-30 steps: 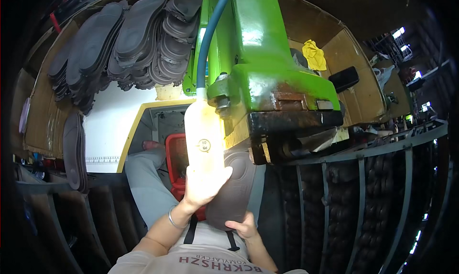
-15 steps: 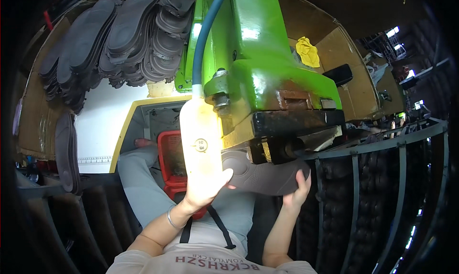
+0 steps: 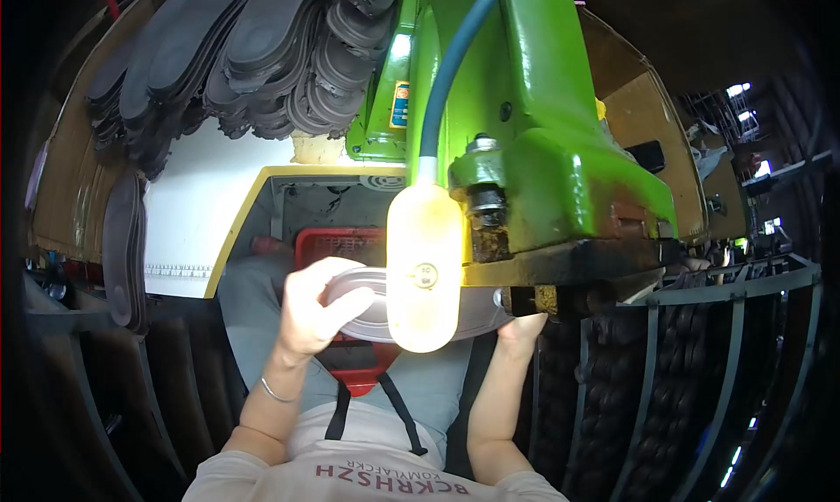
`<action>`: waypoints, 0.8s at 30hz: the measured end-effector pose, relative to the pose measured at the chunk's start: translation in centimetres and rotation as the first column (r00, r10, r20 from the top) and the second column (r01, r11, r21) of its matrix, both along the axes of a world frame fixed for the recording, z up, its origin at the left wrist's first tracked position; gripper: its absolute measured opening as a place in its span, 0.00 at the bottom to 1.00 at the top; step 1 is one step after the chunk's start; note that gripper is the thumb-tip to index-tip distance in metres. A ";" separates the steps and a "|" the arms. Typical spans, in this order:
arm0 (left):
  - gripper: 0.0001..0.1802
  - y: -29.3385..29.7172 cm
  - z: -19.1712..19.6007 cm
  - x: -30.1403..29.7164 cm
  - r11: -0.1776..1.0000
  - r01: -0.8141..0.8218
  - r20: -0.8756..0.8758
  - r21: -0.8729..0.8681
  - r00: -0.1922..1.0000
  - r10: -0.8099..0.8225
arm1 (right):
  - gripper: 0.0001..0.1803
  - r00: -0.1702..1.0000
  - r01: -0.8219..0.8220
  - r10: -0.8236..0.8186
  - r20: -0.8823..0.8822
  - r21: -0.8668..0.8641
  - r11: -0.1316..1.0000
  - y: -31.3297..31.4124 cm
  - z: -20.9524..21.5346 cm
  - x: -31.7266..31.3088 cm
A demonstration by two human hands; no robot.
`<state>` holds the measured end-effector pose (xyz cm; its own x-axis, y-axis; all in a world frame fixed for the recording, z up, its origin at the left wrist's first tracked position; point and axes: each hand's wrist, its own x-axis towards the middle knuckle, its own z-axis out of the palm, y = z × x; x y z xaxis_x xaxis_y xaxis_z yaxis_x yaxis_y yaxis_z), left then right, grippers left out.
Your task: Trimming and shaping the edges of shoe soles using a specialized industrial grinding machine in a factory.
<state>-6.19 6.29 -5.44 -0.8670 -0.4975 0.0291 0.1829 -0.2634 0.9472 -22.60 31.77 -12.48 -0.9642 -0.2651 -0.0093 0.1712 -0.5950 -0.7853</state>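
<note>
A dark grey shoe sole (image 3: 483,316) lies crosswise in front of me, held between both hands under the green machine's head (image 3: 569,182). At its left end my left hand (image 3: 308,308) is closed around it, thumb on the near face and fingers over the far edge. My right hand (image 3: 522,329) grips the right end, close beneath the machine's dark metal parts (image 3: 547,301), which hide most of its fingers. The glowing lamp (image 3: 423,270) on a blue hose (image 3: 455,60) covers the middle of the sole.
Stacks of grey soles (image 3: 271,47) fill the far left above a white tabletop (image 3: 197,204) with a yellow edge. Another small stack (image 3: 125,252) hangs at its left side. A red basket (image 3: 341,239) sits below. Metal rails (image 3: 652,344) stand on the right, beyond them a cardboard box (image 3: 639,108).
My left hand has moved left, away from behind the lamp, along with the sole. The right hand has shifted slightly left and up under the machine head. The view has shifted too.
</note>
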 end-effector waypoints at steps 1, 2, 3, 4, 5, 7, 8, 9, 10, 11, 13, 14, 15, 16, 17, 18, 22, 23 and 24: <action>0.13 -0.8 0.1 0.5 0.999 -0.018 0.037 -0.033 0.999 0.019 | 0.25 0.997 0.033 -0.028 -0.070 0.065 0.997 -0.9 -0.2 0.8; 0.14 -1.7 0.1 0.9 0.998 -0.025 0.071 -0.062 0.997 0.029 | 0.25 0.988 0.080 -0.060 -0.145 0.132 0.988 -1.6 0.0 1.9; 0.14 -2.7 -0.3 1.5 0.998 -0.030 0.117 -0.054 0.992 0.036 | 0.17 0.981 0.192 -0.191 0.039 0.000 0.981 -4.6 2.7 3.3; 0.14 -2.9 -0.4 2.0 0.995 -0.071 0.078 0.070 0.995 0.065 | 0.17 0.981 0.190 -0.190 0.039 0.001 0.982 -5.3 2.9 4.1; 0.13 -3.4 -0.7 2.6 0.995 -0.071 0.084 0.070 0.994 0.065 | 0.16 0.983 0.178 -0.180 0.031 0.054 0.983 -5.7 2.8 4.7; 0.12 -4.0 -0.8 3.9 0.992 -0.087 0.095 0.088 0.992 0.079 | 0.16 0.986 0.167 -0.167 -0.009 0.110 0.980 -6.9 3.2 6.0; 0.13 -4.3 -1.0 4.7 0.990 -0.108 0.128 0.096 0.987 0.095 | 0.18 0.985 0.172 -0.167 -0.043 0.154 0.973 -7.3 3.2 6.2; 0.12 -4.4 -1.2 5.5 0.984 -0.135 0.144 0.116 0.983 0.117 | 0.20 0.986 0.145 -0.125 -0.113 0.185 0.972 -7.4 3.0 6.5; 0.12 -4.4 -1.4 6.4 0.977 -0.165 0.162 0.133 0.976 0.143 | 0.22 0.981 0.116 -0.077 -0.179 0.217 0.969 -7.6 2.8 6.7; 0.12 -4.4 -1.7 7.4 0.979 -0.159 0.163 0.132 0.977 0.137 | 0.24 0.971 0.059 -0.006 -0.239 0.213 0.975 -8.5 4.2 6.9; 0.13 -4.4 -2.5 9.6 0.958 -0.141 0.196 0.249 0.976 0.093 | 0.24 0.953 0.021 0.084 -0.292 0.342 0.939 -9.0 4.7 7.4; 0.13 -4.2 -2.9 10.6 0.960 -0.134 0.194 0.245 0.977 0.086 | 0.24 0.932 0.011 0.130 -0.338 0.385 0.923 -9.1 4.9 7.2; 0.12 -3.9 -3.5 11.6 0.958 -0.080 0.216 0.275 0.976 0.019 | 0.24 0.933 0.019 0.122 -0.340 0.382 0.924 -9.0 5.2 7.0; 0.11 -3.7 -4.1 12.7 0.953 -0.039 0.239 0.300 0.970 -0.036 | 0.25 0.909 -0.052 0.202 -0.364 0.382 0.923 -9.1 5.3 6.7; 0.11 -3.4 -4.8 13.7 0.952 0.066 0.279 0.299 0.948 -0.154 | 0.25 0.879 -0.117 0.277 -0.387 0.387 0.915 -9.1 5.4 6.3; 0.11 -3.2 -5.2 14.1 0.938 0.171 0.318 0.302 0.909 -0.268 | 0.25 0.880 -0.116 0.273 -0.389 0.381 0.917 -9.3 5.8 6.1; 0.21 0.1 -2.6 8.1 0.856 0.518 0.310 -0.001 0.814 -0.492 | 0.26 0.895 -0.194 0.321 -0.310 0.379 0.905 -9.2 6.4 5.8; 0.26 1.5 -2.6 6.0 0.878 0.479 0.188 0.009 0.861 -0.472 | 0.26 0.909 -0.191 0.310 -0.278 0.384 0.903 -9.3 6.7 6.2; 0.27 2.6 -1.4 3.7 0.904 0.428 0.153 -0.027 0.895 -0.419 | 0.26 0.922 -0.187 0.299 -0.247 0.391 0.901 -9.3 6.9 6.4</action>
<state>-2.44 8.86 -6.82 -0.9924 -0.0835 -0.0904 -0.0690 -0.2300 0.9707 -16.17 22.47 -5.56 -0.8424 -0.5240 0.1260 0.0027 -0.2380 -0.9713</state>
